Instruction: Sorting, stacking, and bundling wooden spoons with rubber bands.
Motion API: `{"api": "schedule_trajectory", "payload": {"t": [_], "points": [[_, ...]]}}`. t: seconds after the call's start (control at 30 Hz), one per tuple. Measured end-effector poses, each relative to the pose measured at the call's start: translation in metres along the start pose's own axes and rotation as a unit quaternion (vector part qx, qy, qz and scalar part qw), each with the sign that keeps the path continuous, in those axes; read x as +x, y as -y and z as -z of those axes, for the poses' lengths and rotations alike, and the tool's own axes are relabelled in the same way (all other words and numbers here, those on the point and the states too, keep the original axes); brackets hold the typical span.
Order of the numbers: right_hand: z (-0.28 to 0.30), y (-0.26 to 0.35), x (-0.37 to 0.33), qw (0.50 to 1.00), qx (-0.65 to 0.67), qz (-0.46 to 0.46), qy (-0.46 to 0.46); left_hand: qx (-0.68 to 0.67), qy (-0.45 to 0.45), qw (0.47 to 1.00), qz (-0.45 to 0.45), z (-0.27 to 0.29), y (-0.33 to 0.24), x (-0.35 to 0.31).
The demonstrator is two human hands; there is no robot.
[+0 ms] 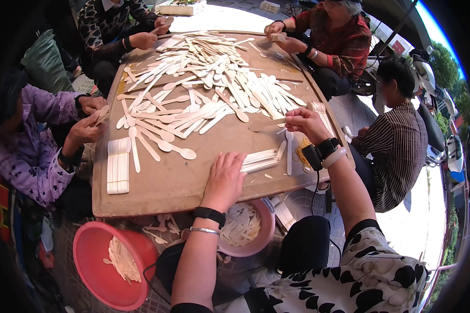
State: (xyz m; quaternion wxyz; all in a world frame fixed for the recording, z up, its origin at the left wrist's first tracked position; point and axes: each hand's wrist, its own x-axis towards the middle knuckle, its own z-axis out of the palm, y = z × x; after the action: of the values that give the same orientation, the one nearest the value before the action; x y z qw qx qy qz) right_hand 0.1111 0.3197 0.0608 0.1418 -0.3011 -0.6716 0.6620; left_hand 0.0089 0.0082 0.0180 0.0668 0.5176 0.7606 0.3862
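Pinching a spoon (pixel 266 124) by one end, the right hand (pixel 307 125) is narrow, thumb against fingers, above the right part of the tabletop (pixel 156 190). Spoon points left, a little blurred, near edge of the big heap (pixel 214 78).

Left hand (pixel 225 175) palm down at the near side, fingers close together, thumb side against the left end of a stack (pixel 260 160) of pale sticks — cannot tell whether it grips or only rests there. Stack lies flat, below the held spoon. Just right of it: a loose spoon (pixel 289 152), handle toward the near edge, then yellow rubber bands (pixel 302 150), partly behind the right wrist.

Far left of the tabletop: a banded bundle (pixel 118 166). Below the near edge — pink basin (pixel 269 224) and red basin (pixel 83 255), both with wooden pieces inside.

Co-workers around: purple sleeve (pixel 47 172) at left, spoons in hand; red-shirted person (pixel 350 39) at far right, holding a small bundle; striped shirt (pixel 402 151) seated at right.
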Motion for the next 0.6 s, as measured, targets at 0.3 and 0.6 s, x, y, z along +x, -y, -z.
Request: {"api": "schedule_trajectory", "payload": {"t": [0.3, 0.6], "points": [[-0.063, -0.018, -0.011, 0.953, -0.209, 0.025, 0.217, 0.077, -0.041, 0.996, -0.028, -0.003, 0.002, -0.001], [-0.052, -0.009, 0.053, 0.832, -0.505, 0.191, -0.129, 0.029, -0.007, 1.0, -0.003, 0.0, 0.001, -0.001]]}}
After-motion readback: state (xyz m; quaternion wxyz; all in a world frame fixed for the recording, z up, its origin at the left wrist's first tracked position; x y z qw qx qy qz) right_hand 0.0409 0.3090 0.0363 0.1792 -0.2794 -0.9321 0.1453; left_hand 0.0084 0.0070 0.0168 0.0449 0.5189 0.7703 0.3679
